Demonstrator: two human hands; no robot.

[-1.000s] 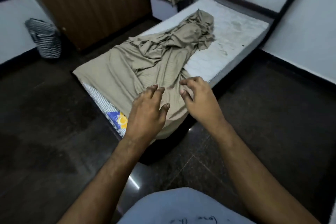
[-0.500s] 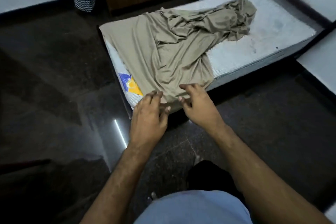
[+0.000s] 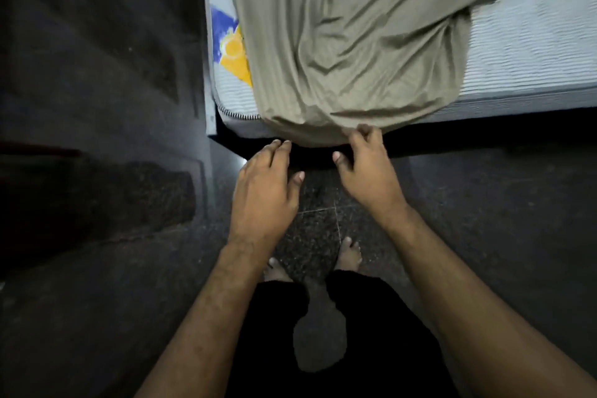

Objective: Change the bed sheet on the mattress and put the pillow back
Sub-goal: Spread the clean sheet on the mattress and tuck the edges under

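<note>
Moved: both hands are lower than half a second ago, now at the sheet's hanging hem.
Head view, right hand (image 3: pixel 366 168): fingers curled, pinching the hem.
Left hand (image 3: pixel 265 191): fingers relaxed, tips just beside the hem, holding nothing.
Sheet (image 3: pixel 349 35): rumpled across the mattress (image 3: pixel 529 52), draped over its near corner.
Floor (image 3: pixel 97 268): dark.
</note>
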